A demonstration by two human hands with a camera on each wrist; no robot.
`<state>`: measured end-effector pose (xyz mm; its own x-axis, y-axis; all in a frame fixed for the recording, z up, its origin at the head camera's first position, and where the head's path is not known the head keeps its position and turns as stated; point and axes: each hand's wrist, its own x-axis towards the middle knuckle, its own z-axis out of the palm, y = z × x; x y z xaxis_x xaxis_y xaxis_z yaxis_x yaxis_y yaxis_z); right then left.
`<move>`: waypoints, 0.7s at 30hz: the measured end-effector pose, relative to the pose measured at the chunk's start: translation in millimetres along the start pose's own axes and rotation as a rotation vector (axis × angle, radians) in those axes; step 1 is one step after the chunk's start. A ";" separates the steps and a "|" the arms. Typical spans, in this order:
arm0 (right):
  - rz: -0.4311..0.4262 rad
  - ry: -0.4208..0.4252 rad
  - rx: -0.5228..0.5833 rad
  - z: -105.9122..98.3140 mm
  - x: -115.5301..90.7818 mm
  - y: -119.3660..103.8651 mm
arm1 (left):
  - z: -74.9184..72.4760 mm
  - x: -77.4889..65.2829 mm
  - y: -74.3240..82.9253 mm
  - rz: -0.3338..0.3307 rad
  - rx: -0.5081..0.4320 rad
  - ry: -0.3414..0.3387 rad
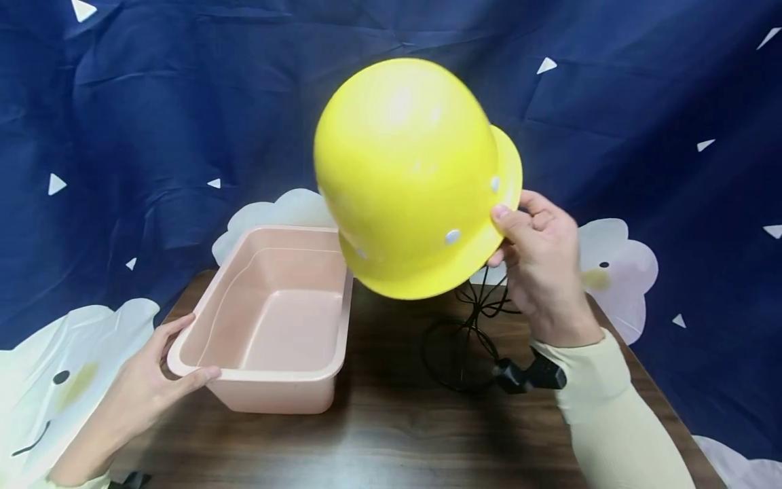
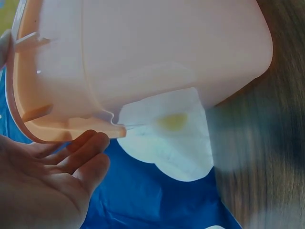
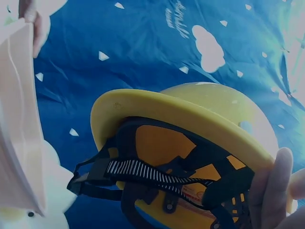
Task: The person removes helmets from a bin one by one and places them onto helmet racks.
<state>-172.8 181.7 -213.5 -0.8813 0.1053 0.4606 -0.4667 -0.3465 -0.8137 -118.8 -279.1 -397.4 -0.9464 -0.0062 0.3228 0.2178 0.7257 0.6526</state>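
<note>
A yellow hard hat [image 1: 403, 163] is held up above the table by my right hand [image 1: 544, 265], which pinches its brim between thumb and fingers. In the right wrist view the underside of the hard hat [image 3: 190, 107] shows black suspension straps [image 3: 152, 177]. My left hand [image 1: 140, 387] holds the near left corner of a pink plastic tub [image 1: 259, 375], thumb on the front rim and fingers along the left side. From the left wrist view, the fingers [image 2: 88, 157] of that hand lie under the rim of the tub [image 2: 157, 52]. Nothing is seen inside the tub.
A coiled black cable [image 1: 470, 326] lies on the dark wooden table [image 1: 397, 441], right of the tub and below the hard hat. A dark blue cloth [image 1: 183, 102] with white triangles and cloud shapes hangs behind. Black straps circle both wrists.
</note>
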 end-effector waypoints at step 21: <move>-0.003 0.150 0.351 -83.6 16.7 -40.8 | -2.2 4.4 -8.7 0.025 -0.001 0.004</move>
<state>-174.6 275.5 -202.3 -0.8931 0.2327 0.3849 -0.4385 -0.6411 -0.6298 -124.2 -286.9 -400.2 -0.9399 0.0091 0.3414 0.2414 0.7250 0.6450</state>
